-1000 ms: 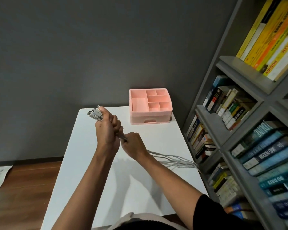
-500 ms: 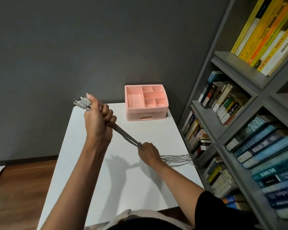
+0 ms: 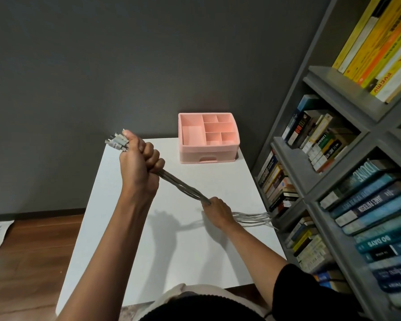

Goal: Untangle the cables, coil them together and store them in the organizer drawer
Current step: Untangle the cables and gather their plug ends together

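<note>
White, smooth desk (image 3: 125, 228) set against a matte dark-grey wall (image 3: 102, 66). There's brown wood floor (image 3: 33, 251) off to the left, and a grey bookshelf (image 3: 338, 93) crammed with books sits right by the desk's right edge. A pink plastic organizer (image 3: 190, 154) is at the far right corner, boxy, with open compartments on top and its drawer (image 3: 208, 159) pushed in flush at the front. A wide stretch of white top runs from the organizer to the near edge. The left side opens onto the floor, while the right is boxed in by the shelf.

The cables (image 3: 183, 188) are a thin grey bundle, pulled in a straight slanting line between the hands above the desk. The left hand (image 3: 139, 163) is raised, fingers wrapped in a tight fist round the bundle, with whitish plug ends (image 3: 117, 142) poking out past the thumb. The right hand (image 3: 217, 210) is lower, near the right edge, fingers curled round the same bundle. Loose strands fan out behind it and run off the edge toward the shelf.
</note>
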Action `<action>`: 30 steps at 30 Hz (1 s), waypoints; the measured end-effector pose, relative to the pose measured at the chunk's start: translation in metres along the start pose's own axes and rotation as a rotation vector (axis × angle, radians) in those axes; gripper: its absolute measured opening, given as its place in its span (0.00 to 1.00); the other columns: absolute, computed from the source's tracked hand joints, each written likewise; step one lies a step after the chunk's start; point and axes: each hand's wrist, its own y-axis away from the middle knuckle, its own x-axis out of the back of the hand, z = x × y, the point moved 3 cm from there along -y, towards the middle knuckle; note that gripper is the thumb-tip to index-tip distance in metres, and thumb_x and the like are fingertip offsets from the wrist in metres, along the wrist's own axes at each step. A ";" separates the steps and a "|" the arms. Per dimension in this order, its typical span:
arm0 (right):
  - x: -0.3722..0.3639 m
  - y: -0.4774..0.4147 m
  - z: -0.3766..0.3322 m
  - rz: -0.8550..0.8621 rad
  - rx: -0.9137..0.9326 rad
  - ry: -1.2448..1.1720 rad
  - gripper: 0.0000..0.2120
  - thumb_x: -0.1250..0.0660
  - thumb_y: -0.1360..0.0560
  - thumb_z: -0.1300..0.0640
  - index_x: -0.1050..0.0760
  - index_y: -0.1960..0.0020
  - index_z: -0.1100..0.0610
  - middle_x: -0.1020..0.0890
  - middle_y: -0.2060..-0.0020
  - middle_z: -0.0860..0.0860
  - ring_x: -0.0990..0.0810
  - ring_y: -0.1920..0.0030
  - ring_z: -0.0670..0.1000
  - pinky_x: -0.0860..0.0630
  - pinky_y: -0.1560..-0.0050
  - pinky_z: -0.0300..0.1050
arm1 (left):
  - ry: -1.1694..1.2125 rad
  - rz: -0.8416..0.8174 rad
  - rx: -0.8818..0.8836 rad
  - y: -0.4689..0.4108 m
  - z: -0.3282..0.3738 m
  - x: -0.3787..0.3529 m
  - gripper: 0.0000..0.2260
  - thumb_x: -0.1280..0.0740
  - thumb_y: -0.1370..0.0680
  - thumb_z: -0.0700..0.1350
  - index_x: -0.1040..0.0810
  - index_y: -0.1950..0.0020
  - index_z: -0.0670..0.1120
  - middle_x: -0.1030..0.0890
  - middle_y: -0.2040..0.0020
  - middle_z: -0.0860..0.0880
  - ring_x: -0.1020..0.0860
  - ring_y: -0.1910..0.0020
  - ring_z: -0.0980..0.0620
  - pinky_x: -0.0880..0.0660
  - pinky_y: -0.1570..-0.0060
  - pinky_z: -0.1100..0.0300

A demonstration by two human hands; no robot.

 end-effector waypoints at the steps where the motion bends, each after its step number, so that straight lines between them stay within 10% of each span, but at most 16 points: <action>1: 0.000 -0.001 0.001 -0.017 -0.006 0.013 0.26 0.49 0.19 0.43 0.25 0.46 0.64 0.20 0.44 0.61 0.24 0.43 0.63 0.29 0.45 0.50 | -0.002 0.003 -0.001 -0.001 0.000 0.002 0.22 0.48 0.17 0.57 0.46 0.68 0.49 0.46 0.78 0.55 0.48 0.81 0.58 0.49 0.81 0.66; 30: 0.017 -0.005 0.079 -0.072 -0.119 0.152 0.19 0.42 0.21 0.46 0.23 0.46 0.61 0.19 0.48 0.59 0.21 0.47 0.61 0.27 0.50 0.49 | -0.039 0.148 -0.060 -0.037 0.008 0.058 0.22 0.47 0.17 0.57 0.45 0.69 0.50 0.46 0.77 0.55 0.51 0.77 0.56 0.50 0.80 0.66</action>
